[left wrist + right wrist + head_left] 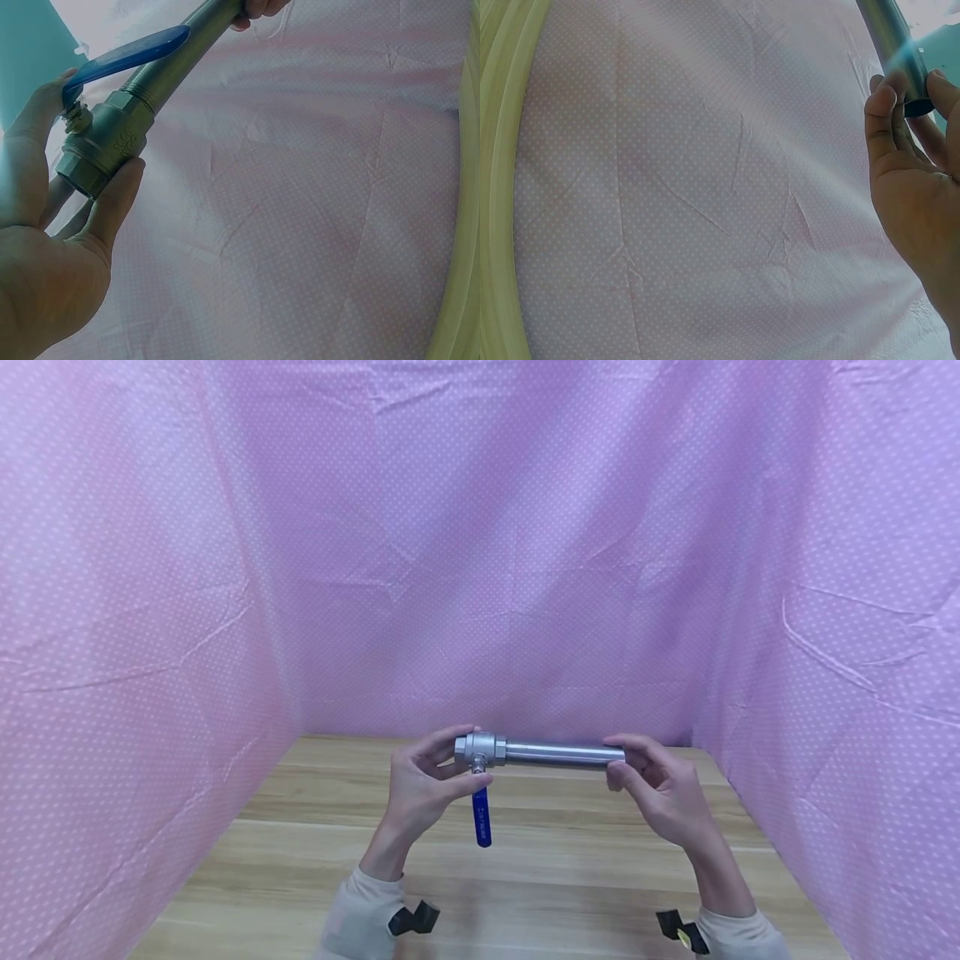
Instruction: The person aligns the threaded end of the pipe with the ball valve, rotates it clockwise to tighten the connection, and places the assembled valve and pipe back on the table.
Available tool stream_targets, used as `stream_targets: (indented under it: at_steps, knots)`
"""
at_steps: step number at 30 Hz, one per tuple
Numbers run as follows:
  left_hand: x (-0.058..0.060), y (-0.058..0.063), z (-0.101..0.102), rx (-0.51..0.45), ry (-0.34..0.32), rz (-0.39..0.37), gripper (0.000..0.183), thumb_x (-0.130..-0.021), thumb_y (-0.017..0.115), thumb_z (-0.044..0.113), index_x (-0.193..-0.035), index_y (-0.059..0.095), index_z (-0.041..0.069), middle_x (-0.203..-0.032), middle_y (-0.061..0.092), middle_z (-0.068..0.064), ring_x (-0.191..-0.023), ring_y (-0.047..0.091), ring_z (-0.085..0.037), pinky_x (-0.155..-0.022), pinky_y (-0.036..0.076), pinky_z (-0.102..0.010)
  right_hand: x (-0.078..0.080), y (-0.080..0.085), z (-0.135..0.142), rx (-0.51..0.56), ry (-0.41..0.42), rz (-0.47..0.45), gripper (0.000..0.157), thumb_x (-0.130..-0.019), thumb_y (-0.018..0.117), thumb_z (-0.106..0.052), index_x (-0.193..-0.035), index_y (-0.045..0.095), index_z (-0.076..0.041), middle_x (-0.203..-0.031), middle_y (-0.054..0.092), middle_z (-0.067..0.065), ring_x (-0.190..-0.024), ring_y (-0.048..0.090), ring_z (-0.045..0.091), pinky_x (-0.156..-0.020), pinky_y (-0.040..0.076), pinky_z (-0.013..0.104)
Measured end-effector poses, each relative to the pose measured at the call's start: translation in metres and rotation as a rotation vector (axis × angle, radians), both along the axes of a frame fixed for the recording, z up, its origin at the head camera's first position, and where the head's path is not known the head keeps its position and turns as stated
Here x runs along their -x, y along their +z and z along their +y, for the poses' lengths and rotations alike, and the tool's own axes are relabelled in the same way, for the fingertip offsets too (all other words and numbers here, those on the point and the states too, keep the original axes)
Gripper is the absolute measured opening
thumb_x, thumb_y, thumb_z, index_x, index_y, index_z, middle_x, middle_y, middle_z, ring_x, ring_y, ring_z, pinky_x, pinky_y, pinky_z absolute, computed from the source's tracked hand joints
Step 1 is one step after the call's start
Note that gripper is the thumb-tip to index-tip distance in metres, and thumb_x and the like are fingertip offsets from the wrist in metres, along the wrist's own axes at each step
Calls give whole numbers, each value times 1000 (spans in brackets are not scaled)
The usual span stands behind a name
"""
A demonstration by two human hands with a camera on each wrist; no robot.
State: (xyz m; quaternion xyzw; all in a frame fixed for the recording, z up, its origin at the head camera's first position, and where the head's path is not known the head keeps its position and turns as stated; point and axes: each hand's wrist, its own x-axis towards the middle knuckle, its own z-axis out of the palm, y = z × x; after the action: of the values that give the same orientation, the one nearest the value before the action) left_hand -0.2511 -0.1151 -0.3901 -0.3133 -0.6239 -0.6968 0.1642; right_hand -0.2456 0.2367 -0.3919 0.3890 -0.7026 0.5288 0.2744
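A silver ball valve [482, 747] with a blue lever handle [482, 818] is joined to a straight metal pipe [558, 753], and the two are held level above the table. My left hand [422, 785] grips the valve's left end, with the thumb at the base of the lever. Lettering on the valve body [112, 142] shows in the left wrist view. At the other end, my right hand [667, 789] pinches the pipe between thumb and fingers. The pipe's open end [919, 107] faces the right palm in the right wrist view.
Under the hands lies a wood-grain table [540, 868]. Pink dotted cloth [487, 568] hangs at the back and on both sides, close to the table's edges. Black straps [414, 918] sit on both sleeves.
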Motion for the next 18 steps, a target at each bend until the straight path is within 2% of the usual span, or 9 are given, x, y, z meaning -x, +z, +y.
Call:
stream_targets:
  at_steps: [2, 5, 9, 12, 18]
  knots:
    - [0, 0, 0, 0, 2, 0, 64, -79, 90, -18, -140, 69, -13, -130, 83, -3, -115, 83, -11, -101, 71, -38, 1, -1, 0, 4, 10, 1, 45, -90, 66, 33, -131, 67, 15, -91, 79, -1, -84, 75, 2, -69, 65, 16]
    - [0, 0, 0, 1, 8, 0, 64, -79, 90, -18, -140, 70, -13, -131, 83, -9, -115, 83, -11, -101, 71, -37, 1, 0, 0, 20, 47, 2, 51, -86, 70, 35, -133, 66, 16, -108, 80, -5, -90, 78, 1, -70, 66, 16]
    - [-1, 1, 0, 2, 11, -1, 64, -79, 90, -18, -140, 70, -12, -132, 83, -8, -115, 82, -11, -102, 71, -38, 3, 2, -2, 52, 124, 30, 55, -83, 71, 37, -135, 64, 19, -128, 74, 2, -98, 78, 5, -76, 68, 16]
    - [-1, 1, 0, 1, 8, -5, 64, -79, 90, -17, -140, 70, -12, -131, 83, -1, -116, 83, -11, -102, 71, -38, 3, 3, -3, 62, 143, 55, 55, -83, 69, 38, -135, 64, 20, -129, 73, 6, -97, 77, 7, -77, 68, 16]
    - [0, 0, 1, 3, 4, 20, 64, -79, 90, -18, -139, 70, -12, -130, 83, 0, -116, 82, -11, -102, 71, -38, 2, 1, -1, 39, 83, 45, 57, -81, 70, 39, -133, 66, 17, -127, 73, 0, -90, 75, 4, -72, 66, 16]
